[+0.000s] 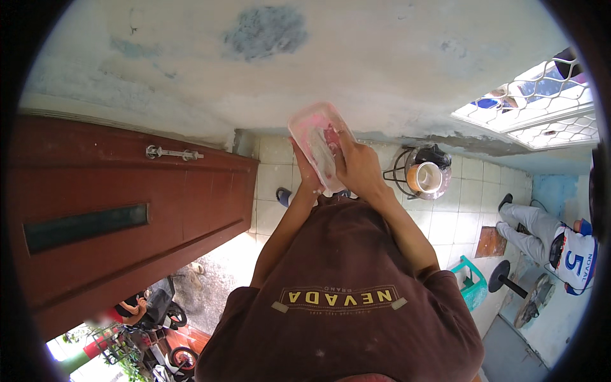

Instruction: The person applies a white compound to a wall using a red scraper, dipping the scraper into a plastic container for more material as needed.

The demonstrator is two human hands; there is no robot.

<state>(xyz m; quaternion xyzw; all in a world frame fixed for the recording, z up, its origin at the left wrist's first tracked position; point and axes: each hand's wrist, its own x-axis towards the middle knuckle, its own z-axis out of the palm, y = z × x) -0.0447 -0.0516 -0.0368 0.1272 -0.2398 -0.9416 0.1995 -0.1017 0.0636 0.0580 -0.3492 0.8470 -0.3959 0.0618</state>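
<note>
My left hand (307, 170) is closed around the side of a shallow pink plastic tray (301, 121), held up in front of my chest near the wall. Whitish paste (323, 159) is smeared along the inside of the tray. My right hand (363, 167) reaches into it from the right, its fingers bent and pressed down. A small reddish-pink piece (331, 136) shows beside those fingertips. Whether it is a flat spreader in my grip cannot be made out.
Ahead rises a patchy plastered wall (191, 63). A brown door (95, 191) stands at left. To the right, a round stool (408, 167) bears a tub (425, 177) and a black bag (433, 155). Farther right are a green plastic stool (471, 283), a person (541, 239) and a window grille (534, 102).
</note>
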